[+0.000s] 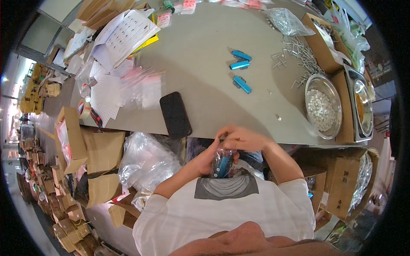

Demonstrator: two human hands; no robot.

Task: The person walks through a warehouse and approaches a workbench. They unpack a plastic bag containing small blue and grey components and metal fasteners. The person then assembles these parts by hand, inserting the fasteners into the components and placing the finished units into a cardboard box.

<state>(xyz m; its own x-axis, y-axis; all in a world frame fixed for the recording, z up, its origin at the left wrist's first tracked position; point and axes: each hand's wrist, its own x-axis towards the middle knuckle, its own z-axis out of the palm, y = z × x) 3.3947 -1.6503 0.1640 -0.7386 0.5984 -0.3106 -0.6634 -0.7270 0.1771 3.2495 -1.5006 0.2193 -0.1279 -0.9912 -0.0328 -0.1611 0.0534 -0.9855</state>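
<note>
Close to my body, at the table's front edge, a clear plastic bag (223, 164) with a blue piece inside hangs upright between my hands. My left hand (210, 157) is closed round the bag's left side. Over its top, my right hand (244, 139) bends its fingers and pinches the bag's mouth; its fingertips are partly hidden and slightly blurred. Three short shiny blue pieces with dark fittings, one of them the nearest blue piece (242, 84), lie on the grey table (205, 55) beyond my hands. A black phone (175, 115) rests left of them at the edge.
At right stand a metal bowl of small white pieces (321, 110), a pile of bent metal rods (303, 55) and a cardboard box (321, 42). Small clear bags (147, 87) and printed sheets (128, 36) cover the left side. Crumpled plastic film (147, 164) bulges below the edge.
</note>
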